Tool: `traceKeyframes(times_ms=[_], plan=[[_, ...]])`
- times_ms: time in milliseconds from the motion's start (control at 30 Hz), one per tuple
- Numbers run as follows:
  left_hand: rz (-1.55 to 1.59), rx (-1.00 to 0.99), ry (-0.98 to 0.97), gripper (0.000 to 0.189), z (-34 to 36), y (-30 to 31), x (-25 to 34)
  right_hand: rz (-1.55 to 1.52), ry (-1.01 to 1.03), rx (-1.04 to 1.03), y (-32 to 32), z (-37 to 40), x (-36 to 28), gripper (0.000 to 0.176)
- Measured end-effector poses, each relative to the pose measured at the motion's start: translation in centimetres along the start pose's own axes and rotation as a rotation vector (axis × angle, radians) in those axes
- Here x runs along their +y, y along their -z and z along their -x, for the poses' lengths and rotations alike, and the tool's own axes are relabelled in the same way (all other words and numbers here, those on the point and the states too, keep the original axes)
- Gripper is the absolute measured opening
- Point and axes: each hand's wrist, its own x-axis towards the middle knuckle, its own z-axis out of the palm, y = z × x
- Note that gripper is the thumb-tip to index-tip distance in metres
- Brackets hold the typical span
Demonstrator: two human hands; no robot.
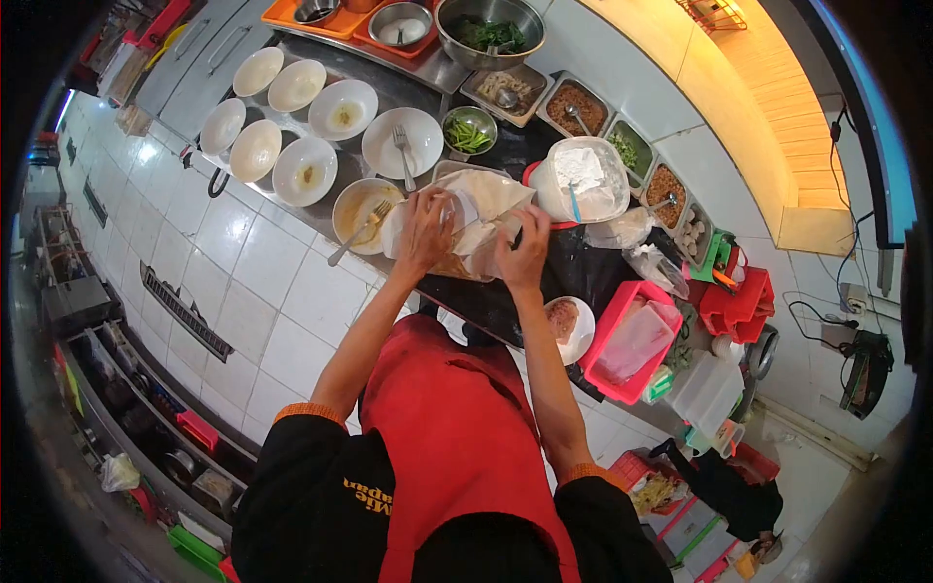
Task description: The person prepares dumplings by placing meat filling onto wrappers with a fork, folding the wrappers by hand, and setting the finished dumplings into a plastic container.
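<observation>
My left hand [428,231] has its fingers bent over a white sheet or wrapper [394,231] near the counter's front edge. My right hand [525,255] is curled at the right side of a pale paper or plastic wrapping [486,192], with something dark between its fingers. Under and between both hands is a tray whose contents are mostly hidden by the wrapping. Just left of my left hand stands a bowl [352,212] with brown residue and a fork [362,231]. Behind it a white bowl [416,134] holds another fork [402,155].
Several white bowls [313,173] stand at the left. Behind are a greens bowl [494,34], metal food trays [575,105] and a white tub [595,199]. A plate of meat [573,328] and pink basket [632,342] lie right. Another person [729,491] is at lower right.
</observation>
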Motion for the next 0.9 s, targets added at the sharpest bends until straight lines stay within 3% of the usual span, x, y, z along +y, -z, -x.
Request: traceKeyframes(times_ms=[67,233,333,433,667,700,733,833,900], plan=[[-0.012,0.017,-0.018,0.036,0.0,-0.5,1.1,-0.209,0.114,-0.054,-1.5,-0.7,-0.9,0.043],[0.116,0.052,-0.022,0.043,0.9,-4.2,0.1,-0.339,0.078,-0.104,-7.1,0.6,0.5,0.056],[0.356,0.061,0.149,0.046,2.4,-6.1,0.8,-0.353,-0.040,-0.013,-8.9,2.2,1.6,0.055],[0.597,0.089,0.452,0.052,2.3,-5.8,1.6,-0.329,-0.097,-0.016,-9.4,3.0,2.2,0.054],[0.800,0.091,0.569,0.051,3.1,-6.5,-1.9,-0.260,-0.111,0.021,-9.7,3.6,2.1,0.061],[0.459,0.009,0.430,0.054,3.1,-5.4,-0.3,-0.282,-0.128,-0.068,-9.4,3.2,2.4,0.062],[0.120,-0.049,0.279,0.058,3.8,-3.9,1.4,-0.156,-0.077,0.032,-10.5,4.0,2.8,0.062],[0.170,-0.130,0.323,0.063,6.2,-4.0,2.5,-0.192,-0.094,0.039,-8.8,4.4,2.6,0.064],[0.191,-0.136,0.281,0.067,6.8,-5.2,1.4,-0.175,-0.114,-0.036,-5.0,3.9,0.5,0.048]])
